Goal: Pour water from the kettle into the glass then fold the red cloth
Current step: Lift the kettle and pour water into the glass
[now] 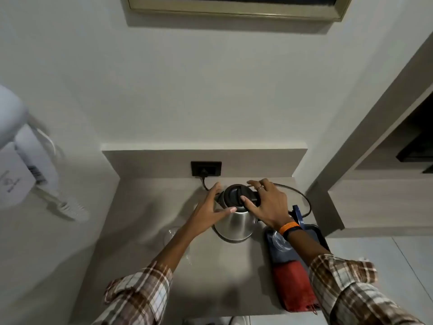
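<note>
While hands (243, 207) flank kettle (234, 221) (lid closed), glass (280, 241) sits on tray (316, 231).

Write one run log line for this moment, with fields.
phase: grasping kettle | right hand: on handle | left hand: open, against body | glass: left of kettle | red cloth: unfolded? cannot tell

Both arms wear a long-sleeved plaid shirt in brown, cream and grey checks, the left sleeve (138, 294) and the right sleeve (351, 287) pushed up to mid-forearm. The right wrist carries an orange band (288, 227) beside a dark band (291, 232). A ring (259, 187) circles one finger of the right hand (269, 205).
</note>
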